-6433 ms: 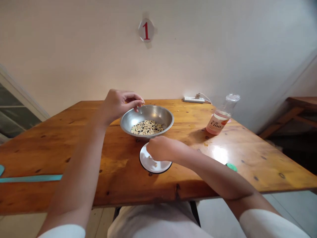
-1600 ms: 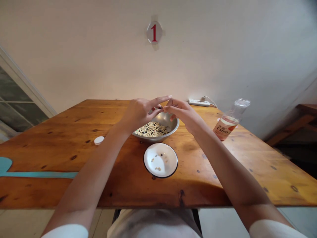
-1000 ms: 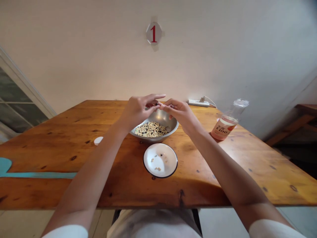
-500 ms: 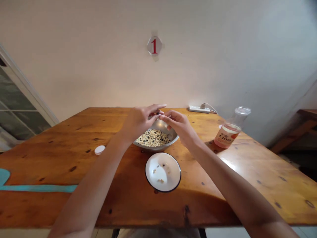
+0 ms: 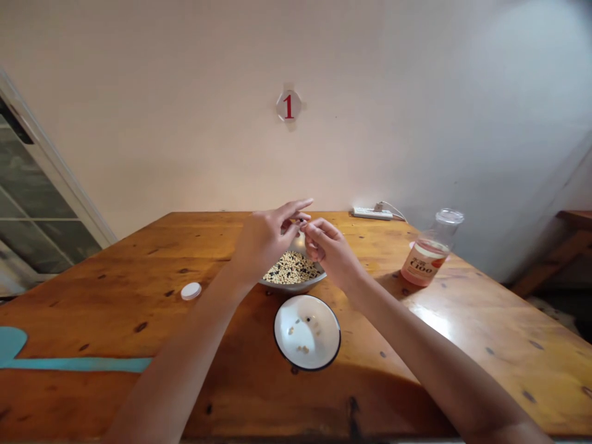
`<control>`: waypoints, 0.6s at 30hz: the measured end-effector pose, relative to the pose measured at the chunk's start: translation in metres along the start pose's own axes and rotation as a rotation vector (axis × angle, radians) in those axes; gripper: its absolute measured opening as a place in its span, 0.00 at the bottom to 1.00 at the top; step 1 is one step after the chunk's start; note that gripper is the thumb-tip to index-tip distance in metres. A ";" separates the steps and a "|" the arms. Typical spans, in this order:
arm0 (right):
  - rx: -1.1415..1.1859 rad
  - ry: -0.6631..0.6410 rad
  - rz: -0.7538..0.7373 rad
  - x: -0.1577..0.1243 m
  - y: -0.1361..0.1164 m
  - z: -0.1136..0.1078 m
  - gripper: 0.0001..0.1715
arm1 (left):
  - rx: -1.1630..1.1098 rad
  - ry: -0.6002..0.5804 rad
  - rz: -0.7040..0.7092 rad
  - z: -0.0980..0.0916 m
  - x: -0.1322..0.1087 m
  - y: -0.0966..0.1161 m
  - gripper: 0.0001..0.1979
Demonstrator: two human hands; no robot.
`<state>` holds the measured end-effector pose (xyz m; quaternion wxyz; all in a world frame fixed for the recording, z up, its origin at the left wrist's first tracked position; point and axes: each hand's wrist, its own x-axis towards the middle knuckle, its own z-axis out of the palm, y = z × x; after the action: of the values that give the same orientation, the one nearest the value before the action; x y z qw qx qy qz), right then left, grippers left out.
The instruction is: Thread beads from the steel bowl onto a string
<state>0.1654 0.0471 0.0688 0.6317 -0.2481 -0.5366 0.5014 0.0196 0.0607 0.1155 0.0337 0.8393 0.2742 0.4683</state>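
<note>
Over the far part of a steel bowl (image 5: pixel 293 288), my two hands meet at the fingertips. My left hand (image 5: pixel 271 240) pinches a small dark bean (image 5: pixel 302 221) between thumb and a finger, with its index finger stretched out above. My right hand (image 5: pixel 330 250) is closed, its thumb and fingertips pressed together right beside the bean; what they hold, if anything, is too small to tell. Pale yellow beans mixed with black ones (image 5: pixel 291 268) lie in the bowl below. Nearer to me stands a white dish (image 5: pixel 324 345) with a dark rim, holding several small pale pieces and one dark bean.
A bottle of pink drink (image 5: pixel 424 262) stands at the right. On the left lie a white round lid (image 5: pixel 191 291) and a flat blue shape (image 5: pixel 78 364) on the wooden table (image 5: pixel 240 394). A power strip (image 5: pixel 371 213) with a cord sits against the wall.
The view has tipped up slightly, so everything sits lower. My right hand's fingers have curled in more closely, and the dark bean shows more plainly between the fingertips.
</note>
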 end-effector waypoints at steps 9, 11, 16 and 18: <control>0.297 -0.034 0.069 0.001 -0.001 -0.004 0.19 | -0.266 -0.061 -0.096 0.001 0.001 -0.002 0.15; 0.350 -0.023 0.097 0.002 -0.002 -0.005 0.21 | -0.333 -0.046 -0.119 0.000 0.001 -0.003 0.13; 0.326 -0.025 0.116 0.002 -0.002 -0.004 0.23 | -0.438 0.011 -0.119 -0.003 0.001 -0.001 0.11; 0.292 -0.032 0.111 0.001 -0.001 -0.004 0.23 | -0.464 0.008 -0.124 -0.004 0.002 0.001 0.10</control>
<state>0.1693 0.0488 0.0696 0.6238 -0.1748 -0.4533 0.6122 0.0175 0.0597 0.1193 0.2534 0.7889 0.2102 0.5190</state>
